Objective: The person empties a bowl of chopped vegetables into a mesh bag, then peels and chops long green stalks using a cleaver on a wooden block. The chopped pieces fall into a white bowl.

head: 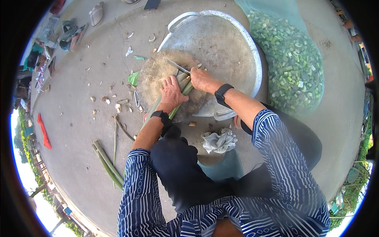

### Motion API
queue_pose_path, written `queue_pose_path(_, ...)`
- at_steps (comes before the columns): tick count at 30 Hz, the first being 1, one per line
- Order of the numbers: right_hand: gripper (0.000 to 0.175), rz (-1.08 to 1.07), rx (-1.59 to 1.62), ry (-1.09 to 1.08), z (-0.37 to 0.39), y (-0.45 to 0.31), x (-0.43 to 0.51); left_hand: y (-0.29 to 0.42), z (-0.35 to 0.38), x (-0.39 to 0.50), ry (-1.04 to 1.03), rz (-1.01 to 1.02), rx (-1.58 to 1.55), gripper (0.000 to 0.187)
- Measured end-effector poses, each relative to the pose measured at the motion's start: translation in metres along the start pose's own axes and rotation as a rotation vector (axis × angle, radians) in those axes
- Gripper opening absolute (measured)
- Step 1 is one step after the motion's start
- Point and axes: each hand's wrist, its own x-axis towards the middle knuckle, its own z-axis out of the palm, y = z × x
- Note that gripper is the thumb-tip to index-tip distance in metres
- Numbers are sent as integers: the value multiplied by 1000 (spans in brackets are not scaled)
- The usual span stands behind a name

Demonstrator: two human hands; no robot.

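Note:
My left hand [172, 92] presses thick green stalks [184, 83] flat on a round wooden chopping board [149, 74], its thumb spread to the right. Just right of it, my right hand [202, 79] is closed around the handle of a knife, hiding most of the handle. The knife's blade [178, 67] points up and left across the cut ends of the stalks. Under the board's right side lies a wide, shallow metal pan [228, 56] with loop handles. The stalks run back beneath my left forearm.
A green mesh bag [288, 65] of chopped green pieces lies right of the pan. More stalks [108, 163] lie on the concrete at lower left. Scraps, a red cloth [43, 131] and shoes [78, 37] are farther left. A crumpled pale plastic bag [219, 141] sits near my knees.

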Motion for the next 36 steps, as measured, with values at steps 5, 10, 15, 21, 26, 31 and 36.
queue_pose_path(5,17,71,9,-55,-5,30,-44,1,2,-1,37,-16,25,106)
queue_pose_path(10,22,161,0,34,-18,32,-75,2,-1,-2,17,-32,7,108)
queue_pose_path(15,22,59,-69,57,-54,0,-77,1,-5,-4,13,-22,-17,108)
queue_pose_path(21,19,-41,-120,-47,-67,-32,-73,-1,-5,-4,18,-14,-28,107)
queue_pose_path(26,22,6,-149,-108,-64,-33,-68,2,-3,-6,48,-17,5,107)
queue_pose_path(31,23,70,-119,-127,-42,-26,-48,4,3,-5,70,-19,74,108)
queue_pose_path(36,18,-89,-136,-1,0,-11,-9,0,9,-3,115,7,76,104)
